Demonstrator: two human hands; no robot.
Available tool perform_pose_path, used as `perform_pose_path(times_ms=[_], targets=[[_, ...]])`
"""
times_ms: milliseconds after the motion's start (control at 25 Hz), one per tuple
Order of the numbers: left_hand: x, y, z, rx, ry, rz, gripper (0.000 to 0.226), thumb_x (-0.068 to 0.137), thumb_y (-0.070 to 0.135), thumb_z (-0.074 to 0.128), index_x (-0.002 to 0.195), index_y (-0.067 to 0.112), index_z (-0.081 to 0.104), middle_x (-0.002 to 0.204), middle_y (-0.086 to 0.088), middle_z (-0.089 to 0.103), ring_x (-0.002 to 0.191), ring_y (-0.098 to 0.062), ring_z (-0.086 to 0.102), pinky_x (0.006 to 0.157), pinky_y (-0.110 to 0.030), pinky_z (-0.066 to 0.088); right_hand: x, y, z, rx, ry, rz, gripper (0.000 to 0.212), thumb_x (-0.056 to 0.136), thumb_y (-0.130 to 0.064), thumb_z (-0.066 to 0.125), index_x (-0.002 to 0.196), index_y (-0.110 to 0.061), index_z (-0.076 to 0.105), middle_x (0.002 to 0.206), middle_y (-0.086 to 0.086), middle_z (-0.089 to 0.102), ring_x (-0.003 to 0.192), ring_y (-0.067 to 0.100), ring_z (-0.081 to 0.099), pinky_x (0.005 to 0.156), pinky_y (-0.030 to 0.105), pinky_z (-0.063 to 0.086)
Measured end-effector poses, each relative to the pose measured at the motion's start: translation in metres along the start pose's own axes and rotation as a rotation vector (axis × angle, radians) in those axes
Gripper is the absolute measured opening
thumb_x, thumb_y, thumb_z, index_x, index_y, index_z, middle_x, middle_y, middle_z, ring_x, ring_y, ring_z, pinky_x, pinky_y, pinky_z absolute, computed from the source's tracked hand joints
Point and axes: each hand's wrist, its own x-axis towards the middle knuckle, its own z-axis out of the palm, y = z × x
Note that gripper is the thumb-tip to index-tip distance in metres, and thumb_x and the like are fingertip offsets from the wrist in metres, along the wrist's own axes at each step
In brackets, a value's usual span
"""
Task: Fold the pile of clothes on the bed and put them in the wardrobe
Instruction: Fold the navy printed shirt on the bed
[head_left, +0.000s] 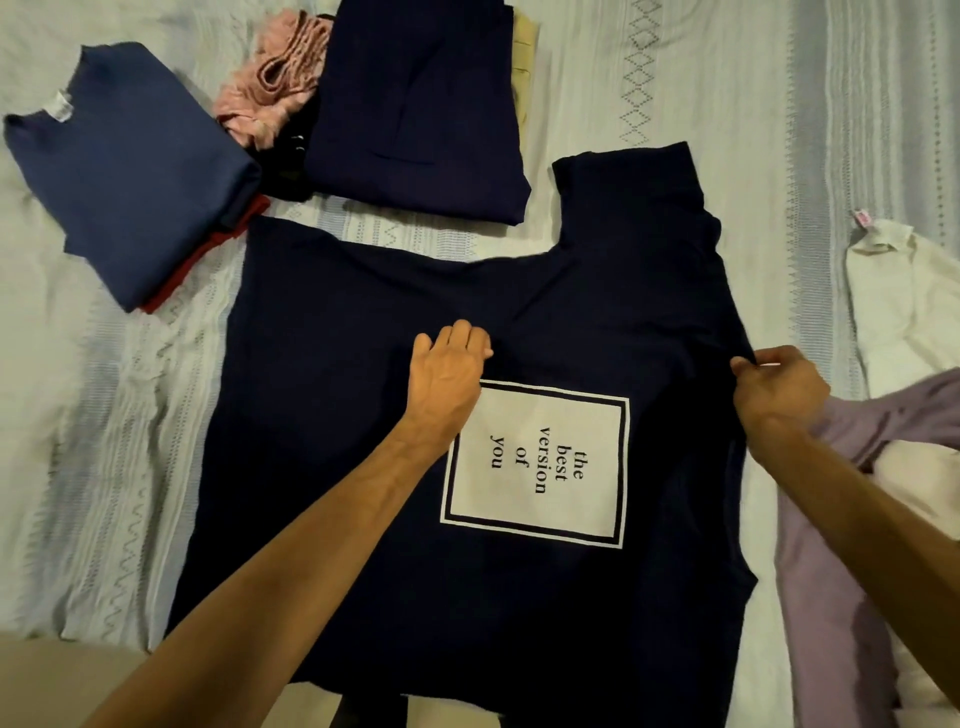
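While the left hand (449, 366) lies flat with straight fingers on the dark shirt (332, 415), the right hand (779, 387) pinches its edge at three o'clock on the bed (727, 78).

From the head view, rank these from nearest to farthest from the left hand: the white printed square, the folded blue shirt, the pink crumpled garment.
From the left hand:
1. White printed square, right beside it on the spread navy T-shirt.
2. Folded blue shirt, upper left.
3. Pink crumpled garment, top, beyond the blue shirt.
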Motion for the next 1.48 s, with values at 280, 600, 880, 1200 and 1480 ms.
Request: perform_pose_path(times_ms=[280,600,880,1200,1480], targets=[[-0.081,-0.034,-0.047,-0.151,-0.041,-0.333,0.035,0.112,0.032,0.037,0.099,0.023,0.069,0.086,0.007,0.059,0.065,-0.013,0.056,0.068,-0.034,0.04,-0.119,-0.143,0.072,0.067,-0.357,-0.797,0.037,0.093,-0.013,0.075,0.125,-0.015,0.058,0.089,0.003,0.065,0.075,0.015,0.065,0.082,0.03,0.054],[-0.213,-0.148,-0.079,-0.218,-0.053,-0.475,0.015,0.1,0.022,0.052,0.107,0.024,0.066,0.096,0.009,0.059,0.07,-0.01,0.054,0.069,-0.027,0.028,-0.285,-0.259,0.276,-0.562,-0.897,-1.334,0.055,0.097,-0.005,0.061,0.148,-0.021,0.047,0.115,0.019,0.067,0.1,0.037,0.068,0.087,0.048,0.06],[-0.319,-0.243,-0.096,-0.294,-0.136,-0.379,0.011,0.106,0.022,0.052,0.112,0.029,0.059,0.109,0.017,0.055,0.079,-0.003,0.056,0.074,-0.022,0.033,-0.356,-0.301,0.359,-1.196,-0.818,-1.566,0.037,0.099,0.002,0.052,0.134,-0.006,0.058,0.128,0.021,0.057,0.117,0.041,0.063,0.091,0.046,0.054],[-0.314,-0.262,-0.114,-0.466,-0.135,-0.32,0.048,0.08,0.01,0.086,0.115,0.032,0.06,0.103,0.02,0.056,0.085,0.003,0.055,0.073,-0.021,0.041,-0.367,-0.342,0.34,-1.331,-0.953,-1.608,0.012,0.087,-0.007,0.071,0.097,-0.013,0.072,0.104,0.011,0.069,0.104,0.032,0.068,0.087,0.038,0.055],[-0.242,-0.332,-0.262,-0.304,-0.111,0.017,0.044,0.089,-0.001,0.069,0.121,0.029,0.059,0.12,0.01,0.063,0.095,-0.012,0.056,0.075,-0.029,0.033,-0.311,-0.34,0.116,-0.582,-1.21,-0.661,0.019,0.086,-0.004,0.082,0.104,-0.009,0.078,0.089,0.021,0.076,0.075,0.018,0.071,0.065,0.025,0.058]])
